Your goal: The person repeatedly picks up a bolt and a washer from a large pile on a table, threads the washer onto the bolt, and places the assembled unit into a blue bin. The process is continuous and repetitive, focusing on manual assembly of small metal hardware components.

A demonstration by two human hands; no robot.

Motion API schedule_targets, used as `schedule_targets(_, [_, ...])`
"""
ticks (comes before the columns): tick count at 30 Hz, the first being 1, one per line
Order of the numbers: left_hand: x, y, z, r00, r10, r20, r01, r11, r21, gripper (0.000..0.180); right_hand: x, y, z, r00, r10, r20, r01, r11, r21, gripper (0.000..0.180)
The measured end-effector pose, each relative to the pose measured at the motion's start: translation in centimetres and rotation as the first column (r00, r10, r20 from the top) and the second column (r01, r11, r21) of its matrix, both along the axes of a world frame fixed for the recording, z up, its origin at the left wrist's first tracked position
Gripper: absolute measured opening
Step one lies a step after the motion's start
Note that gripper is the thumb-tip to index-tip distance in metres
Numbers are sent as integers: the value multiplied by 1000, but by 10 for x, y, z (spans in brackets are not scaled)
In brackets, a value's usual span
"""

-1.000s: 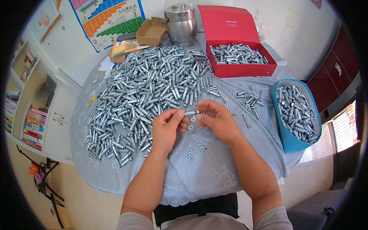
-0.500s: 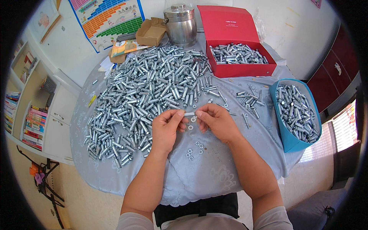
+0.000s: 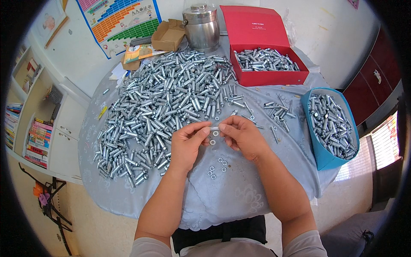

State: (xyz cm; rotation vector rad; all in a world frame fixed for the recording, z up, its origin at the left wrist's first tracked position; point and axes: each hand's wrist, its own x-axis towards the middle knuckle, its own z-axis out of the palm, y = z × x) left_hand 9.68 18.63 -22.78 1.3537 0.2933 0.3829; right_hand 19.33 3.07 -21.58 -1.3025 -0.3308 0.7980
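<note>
hands: left hand (image 3: 187, 144) and right hand (image 3: 242, 136) pinch one small bolt (image 3: 214, 128) between fingertips, mid-frame | held just above loose nuts (image 3: 217, 166) on desk (image 3: 222, 197), handy | big bolt pile (image 3: 167, 107) upper left

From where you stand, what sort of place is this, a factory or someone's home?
Probably a home room used for piecework: a cloth-covered round table heaped with metal bolts, a bookshelf and a colourful chart on the wall.
</note>
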Motion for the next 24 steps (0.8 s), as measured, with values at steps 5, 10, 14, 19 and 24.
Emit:
schedule_targets(5, [0,-2,3,998,46,-50,-50,995,-81,19,3,0,-4,998,-62,-29,63,997,44,15])
schedule_targets(10, [1,-3,0,999,12,-30,-15,994,-106,17,2,-1,1,998,-40,-57,43,999,34,12])
schedule_targets(14, [2,-1,-1,994,111,-7,-111,988,-106,16,4,-1,3,994,-109,7,109,993,-40,19])
schedule_targets(19, [2,8,-1,986,164,1,-164,986,-41,13,16,-10,-4,994,-105,27,106,993,-48,21])
schedule_targets(24, [-1,-1,1,997,80,18,-81,990,115,14,1,-2,2,959,14,282,43,980,-195,23])
